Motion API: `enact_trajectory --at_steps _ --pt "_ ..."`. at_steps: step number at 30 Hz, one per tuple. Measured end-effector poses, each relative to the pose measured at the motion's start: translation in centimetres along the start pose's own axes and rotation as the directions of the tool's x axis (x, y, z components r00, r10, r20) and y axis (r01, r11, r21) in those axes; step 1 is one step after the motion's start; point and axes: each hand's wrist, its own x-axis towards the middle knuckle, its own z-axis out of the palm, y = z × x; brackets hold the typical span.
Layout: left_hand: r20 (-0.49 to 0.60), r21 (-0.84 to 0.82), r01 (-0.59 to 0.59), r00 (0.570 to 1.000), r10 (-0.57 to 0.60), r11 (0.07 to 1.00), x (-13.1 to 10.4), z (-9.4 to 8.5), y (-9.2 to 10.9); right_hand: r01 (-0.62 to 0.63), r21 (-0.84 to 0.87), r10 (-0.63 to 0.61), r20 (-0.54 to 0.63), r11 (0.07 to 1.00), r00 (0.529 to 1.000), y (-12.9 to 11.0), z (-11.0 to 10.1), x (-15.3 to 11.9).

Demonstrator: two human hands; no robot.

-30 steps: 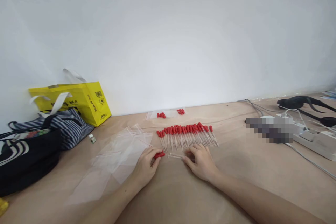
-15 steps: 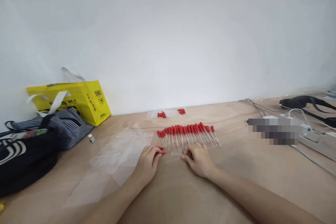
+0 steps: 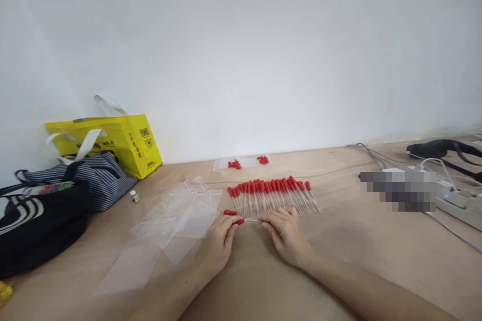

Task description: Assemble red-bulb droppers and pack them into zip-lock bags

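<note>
My left hand (image 3: 219, 241) pinches a red rubber bulb (image 3: 240, 221) between thumb and fingers. Just beyond those fingertips is a second red bulb (image 3: 230, 212); whether the hand touches it I cannot tell. My right hand (image 3: 288, 235) is closed on a clear glass dropper tube (image 3: 251, 220), which points left and meets the pinched bulb's end. How deep the tube sits is too small to make out. Behind both hands lies a row of droppers with red bulbs (image 3: 269, 186), bulbs toward the wall, tips toward me.
Clear zip bags (image 3: 165, 233) overlap on the left. At the back, loose red bulbs (image 3: 234, 164) lie on another bag. A small bottle (image 3: 134, 197), a striped bag (image 3: 105, 180), a black bag (image 3: 45, 225) and a yellow bag (image 3: 145, 145) stand left. Right are a power strip (image 3: 465, 210) and cables.
My hands have come closer together, and the tube's left end now meets the bulb in my left hand. The view has shifted slightly.
</note>
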Motion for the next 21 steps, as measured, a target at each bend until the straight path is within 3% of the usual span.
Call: enact_trajectory --at_steps 13,21 --pt "-0.06 -0.062 0.054 0.997 -0.057 0.997 -0.2 0.5 1.0 0.095 0.058 -0.099 0.053 0.994 0.994 -0.7 0.0 -0.2" --pt "-0.025 0.059 -0.083 0.996 0.085 0.995 -0.6 0.4 1.0 0.253 -0.127 -0.23 0.169 0.959 0.958 0.6 -0.8 0.2"
